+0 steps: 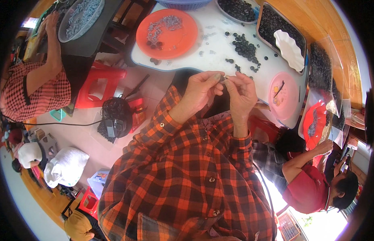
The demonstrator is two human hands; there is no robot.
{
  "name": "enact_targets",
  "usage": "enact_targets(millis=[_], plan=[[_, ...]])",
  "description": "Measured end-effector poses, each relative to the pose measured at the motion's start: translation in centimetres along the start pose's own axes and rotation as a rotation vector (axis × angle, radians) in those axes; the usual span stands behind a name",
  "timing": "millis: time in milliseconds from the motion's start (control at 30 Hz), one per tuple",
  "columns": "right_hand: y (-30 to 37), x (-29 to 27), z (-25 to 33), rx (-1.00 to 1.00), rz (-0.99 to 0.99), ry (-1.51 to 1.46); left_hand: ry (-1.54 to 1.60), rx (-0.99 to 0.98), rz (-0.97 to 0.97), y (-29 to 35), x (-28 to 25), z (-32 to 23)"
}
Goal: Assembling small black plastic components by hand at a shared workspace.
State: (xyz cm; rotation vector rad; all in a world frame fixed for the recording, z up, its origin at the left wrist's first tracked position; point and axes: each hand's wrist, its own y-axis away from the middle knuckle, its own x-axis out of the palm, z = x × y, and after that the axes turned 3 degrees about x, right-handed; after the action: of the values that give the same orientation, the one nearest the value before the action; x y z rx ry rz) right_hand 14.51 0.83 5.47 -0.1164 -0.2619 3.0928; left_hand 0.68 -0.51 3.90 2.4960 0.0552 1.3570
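My left hand (199, 93) and my right hand (242, 91) meet in front of my chest, just off the near edge of the white table (217, 44). Both are closed in a pinch, thumbs against fingers. Between the fingertips is a small dark piece (223, 79), too small to make out its kind. Beyond my hands lie loose black round pieces (245, 48) on the table. To the left of these, an orange plate (187, 42) bears silvery-blue small parts (167, 25) and a few dark pieces.
A pink plate (278, 105) stands at the table's right. Behind are a tray of black pieces (271, 24), a white scalloped dish (289, 50) and a bowl (237, 10). Co-workers sit left and right, one in a red shirt (305, 186). A red stool (96, 86) stands left.
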Motion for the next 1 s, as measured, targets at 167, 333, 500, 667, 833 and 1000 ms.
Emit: enact_targets(millis=[167, 333, 500, 667, 833, 1000], plan=[[0.0, 0.1, 0.0, -0.011, 0.005, -0.012, -0.026, 0.018, 0.004, 0.2, 0.2, -0.1], [0.0, 0.1, -0.4, -0.030, 0.006, 0.031, -0.089, 0.051, -0.018, 0.2, 0.5, -0.1], [0.0, 0.0, -0.3, -0.047, 0.011, 0.093, -0.165, 0.075, -0.009, 0.3, 0.2, -0.1], [0.0, 0.0, 0.3, -0.152, 0.040, 0.233, -0.264, 0.118, -0.011, 0.4, 0.1, -0.3], [-0.1, 0.3, 1.1, -0.185, 0.079, 0.290, -0.347, 0.156, -0.062, 0.5, 0.3, -0.4], [0.3, 0.4, 0.3, -0.141, 0.091, 0.228, -0.392, 0.150, -0.051, 0.4, -0.3, -0.5]])
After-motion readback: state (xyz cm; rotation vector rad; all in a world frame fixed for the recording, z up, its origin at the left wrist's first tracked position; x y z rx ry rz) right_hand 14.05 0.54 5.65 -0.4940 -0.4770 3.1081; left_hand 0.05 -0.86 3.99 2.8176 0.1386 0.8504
